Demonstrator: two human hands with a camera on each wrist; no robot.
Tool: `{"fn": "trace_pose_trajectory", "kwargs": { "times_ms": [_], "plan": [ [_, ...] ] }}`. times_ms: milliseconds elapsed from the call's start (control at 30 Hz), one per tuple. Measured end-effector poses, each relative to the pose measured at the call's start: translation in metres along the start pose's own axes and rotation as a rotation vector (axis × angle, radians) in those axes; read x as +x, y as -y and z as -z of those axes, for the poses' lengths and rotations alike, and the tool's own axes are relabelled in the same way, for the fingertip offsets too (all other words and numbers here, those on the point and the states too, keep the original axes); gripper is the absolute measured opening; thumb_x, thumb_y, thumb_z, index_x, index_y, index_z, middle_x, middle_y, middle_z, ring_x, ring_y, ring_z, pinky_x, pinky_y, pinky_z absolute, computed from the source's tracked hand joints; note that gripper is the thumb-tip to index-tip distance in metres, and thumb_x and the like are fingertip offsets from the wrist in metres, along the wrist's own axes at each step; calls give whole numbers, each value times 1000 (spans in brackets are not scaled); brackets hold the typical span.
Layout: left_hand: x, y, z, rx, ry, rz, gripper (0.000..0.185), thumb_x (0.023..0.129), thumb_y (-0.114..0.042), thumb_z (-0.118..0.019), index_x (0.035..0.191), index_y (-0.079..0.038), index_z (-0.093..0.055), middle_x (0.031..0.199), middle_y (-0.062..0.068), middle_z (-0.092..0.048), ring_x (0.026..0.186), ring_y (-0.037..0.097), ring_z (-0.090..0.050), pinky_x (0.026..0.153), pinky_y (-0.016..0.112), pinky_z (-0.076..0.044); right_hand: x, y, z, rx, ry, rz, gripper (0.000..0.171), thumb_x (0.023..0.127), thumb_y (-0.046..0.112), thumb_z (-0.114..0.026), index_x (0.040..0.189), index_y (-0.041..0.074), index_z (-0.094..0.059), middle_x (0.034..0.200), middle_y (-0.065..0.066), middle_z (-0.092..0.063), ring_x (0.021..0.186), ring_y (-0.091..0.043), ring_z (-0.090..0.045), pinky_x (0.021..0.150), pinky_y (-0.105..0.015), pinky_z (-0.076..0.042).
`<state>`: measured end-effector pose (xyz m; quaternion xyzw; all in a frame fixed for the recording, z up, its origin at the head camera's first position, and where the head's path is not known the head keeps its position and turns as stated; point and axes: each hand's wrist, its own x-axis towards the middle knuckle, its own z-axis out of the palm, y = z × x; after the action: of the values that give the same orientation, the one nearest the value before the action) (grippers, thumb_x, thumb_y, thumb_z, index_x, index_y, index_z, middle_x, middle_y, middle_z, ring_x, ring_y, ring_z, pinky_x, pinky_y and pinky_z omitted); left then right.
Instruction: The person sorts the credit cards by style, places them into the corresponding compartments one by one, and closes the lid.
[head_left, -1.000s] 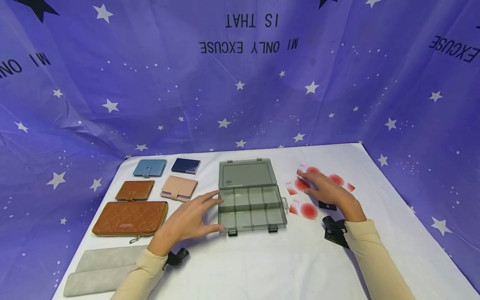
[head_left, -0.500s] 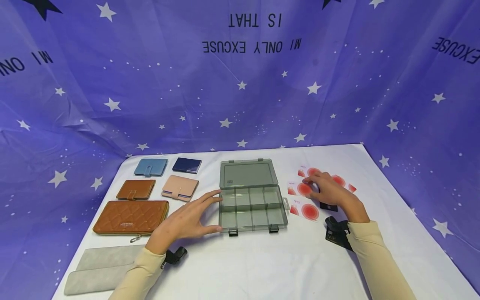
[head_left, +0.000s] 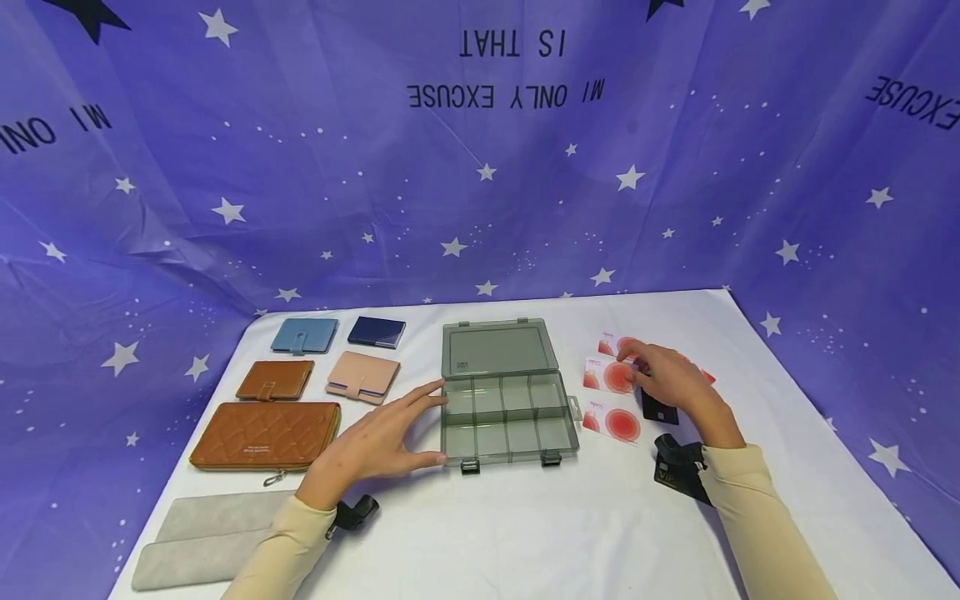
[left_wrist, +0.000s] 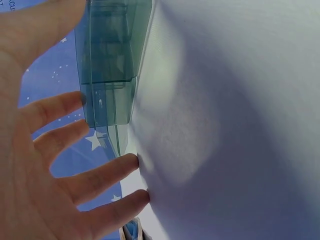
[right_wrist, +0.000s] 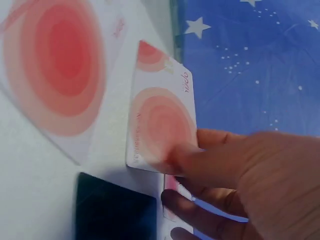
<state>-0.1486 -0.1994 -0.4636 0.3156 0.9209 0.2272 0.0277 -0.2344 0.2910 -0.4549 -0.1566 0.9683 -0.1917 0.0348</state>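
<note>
A grey translucent compartment box point(head_left: 510, 408) lies with its lid point(head_left: 498, 348) folded back, in the middle of the table. My left hand point(head_left: 375, 439) spreads its fingers along the box's left side; fingertips and thumb meet or nearly meet its edge. My right hand point(head_left: 678, 382) pinches a white card with red circles point(right_wrist: 162, 117) between thumb and fingers, tilted up from the cloth in the right wrist view. Nearer the front lies a similar card point(head_left: 611, 421), and another card point(head_left: 611, 343) is behind. A black card point(head_left: 660, 410) sits partly beneath the right hand.
On the left lie a blue wallet point(head_left: 305, 335), a navy card case point(head_left: 377, 332), a small brown wallet point(head_left: 274, 380), a pink wallet point(head_left: 363, 375), a quilted brown wallet point(head_left: 262, 436) and a grey folded pouch point(head_left: 202, 542). A black VIP card point(head_left: 678, 482) is under the right wrist.
My right hand has come down onto the middle red-circle card and pinched it, raising its edge. My left hand has stayed beside the box.
</note>
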Motion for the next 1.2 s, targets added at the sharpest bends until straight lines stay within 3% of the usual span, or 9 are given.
{"fn": "trace_pose_trajectory", "kwargs": {
  "times_ms": [200,400,533,700,800,933,967,1200],
  "plan": [
    [2,-1,0,1,3,-11,85,92,-62,-80,158,-16,-53,176,4,-33,146,36,-54,110,55,-51,-3,10,9,135,-105,-36,19,102,9,-72,121,7,-72,106,-14,-76,97,-34,-73,82,-53,-61],
    [1,-2,1,13,-2,-16,85,92,-62,-80,158,-15,-53,175,5,-33,146,35,-54,111,54,-50,1,38,15,221,-222,77,17,102,8,-71,119,7,-73,97,-10,-78,93,-31,-75,82,-45,-58],
    [1,-3,1,9,1,-10,85,92,-61,-80,158,-16,-53,176,4,-33,146,35,-54,110,54,-51,5,67,12,289,-246,133,16,103,7,-70,119,8,-73,94,-7,-78,92,-29,-77,81,-41,-59],
    [1,-2,0,10,-5,-12,86,92,-63,-79,158,-16,-53,176,2,-32,145,35,-54,109,55,-52,8,101,-6,377,-231,187,11,104,9,-72,114,9,-75,96,-4,-78,90,-26,-77,78,-41,-61],
    [2,-1,0,18,-14,-12,85,91,-64,-79,158,-17,-54,176,1,-33,145,35,-55,108,55,-53,11,115,-20,405,-209,206,10,104,11,-72,114,10,-75,99,-1,-78,91,-22,-76,85,-45,-59],
    [2,1,-1,15,-17,-19,84,91,-62,-80,157,-18,-54,175,0,-34,144,34,-56,109,54,-52,12,128,-40,404,-197,208,10,104,12,-73,114,13,-74,100,2,-78,90,-17,-75,83,-41,-58],
    [2,1,-1,15,-16,-21,84,91,-62,-81,157,-18,-54,175,0,-34,144,33,-56,109,54,-52,12,131,-44,407,-197,210,10,104,12,-73,114,12,-74,99,3,-78,90,-16,-75,77,-39,-61],
    [2,3,-1,12,-22,-31,82,90,-61,-82,155,-18,-56,174,1,-36,144,33,-56,111,52,-51,14,145,-68,413,-208,232,9,104,12,-73,114,11,-72,95,4,-75,86,-13,-73,80,-35,-61]
  ]
}}
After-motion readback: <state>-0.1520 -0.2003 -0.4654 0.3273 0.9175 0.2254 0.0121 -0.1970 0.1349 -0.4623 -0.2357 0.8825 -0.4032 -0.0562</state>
